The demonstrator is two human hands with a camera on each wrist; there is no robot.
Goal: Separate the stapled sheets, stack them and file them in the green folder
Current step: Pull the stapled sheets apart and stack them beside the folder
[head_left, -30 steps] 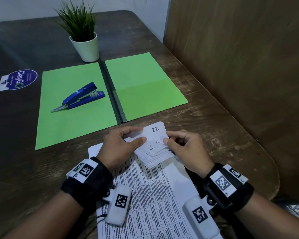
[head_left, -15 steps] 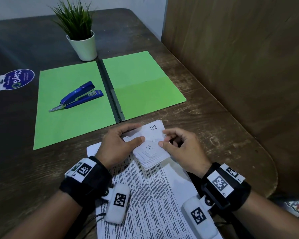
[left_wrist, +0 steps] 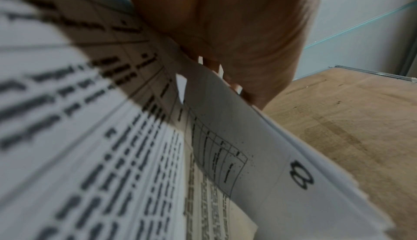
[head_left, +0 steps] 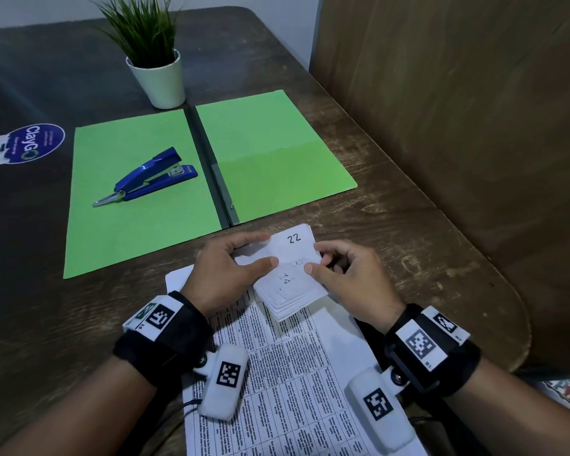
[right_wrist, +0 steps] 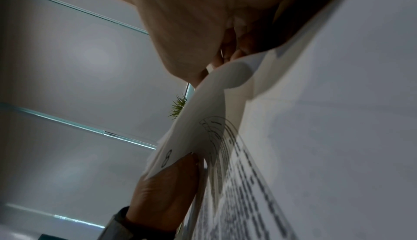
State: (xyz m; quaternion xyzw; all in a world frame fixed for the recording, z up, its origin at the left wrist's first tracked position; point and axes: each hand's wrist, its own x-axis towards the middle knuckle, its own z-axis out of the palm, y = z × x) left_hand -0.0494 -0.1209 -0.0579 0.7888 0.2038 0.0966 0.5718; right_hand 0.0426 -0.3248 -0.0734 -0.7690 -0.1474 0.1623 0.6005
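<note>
Both hands have barely shifted: my left hand and right hand pinch one stapled sheets bundle's folded corner above the desk, near one green folder; only the wrist views show an "8".

Head view: from above, facing forward and down across the table, taking in both hands and the papers at middle range. Left wrist view: from under the left hand, very near, looking along blurred printed papers toward a wooden panel. Right wrist view: low and tilted, very close beneath the right hand, facing the wall. Shared by all three: the folded-back papers.
</note>
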